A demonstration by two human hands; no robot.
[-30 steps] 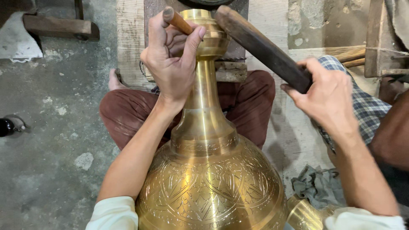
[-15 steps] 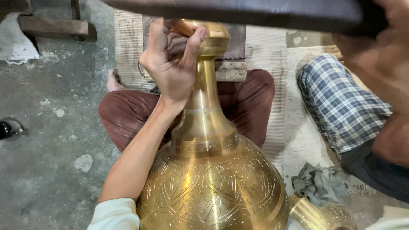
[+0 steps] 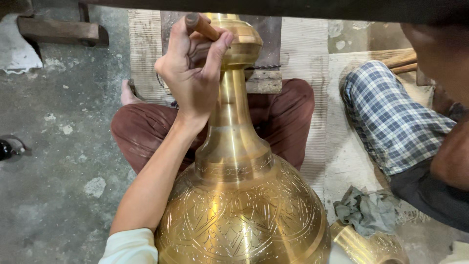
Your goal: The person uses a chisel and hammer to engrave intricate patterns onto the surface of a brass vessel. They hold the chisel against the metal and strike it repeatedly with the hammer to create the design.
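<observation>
I see a tall engraved brass vase (image 3: 239, 205) standing upright straight below me, its round belly filling the bottom of the view and its narrow neck rising to a bulbed mouth. My left hand (image 3: 193, 73) is up at that mouth, fingers curled closed around a short wooden-handled tool (image 3: 201, 26) whose brown end sticks out above the knuckles, pressed against the side of the bulb. My right hand is not clearly shown; a dark blurred bar (image 3: 293, 10) runs across the top edge, so I cannot tell that hand's state. Beyond the left hand sit crossed legs in maroon trousers (image 3: 283, 112). To the right, a checked cloth (image 3: 395, 117) and, lower, a grey rag (image 3: 364, 210).
</observation>
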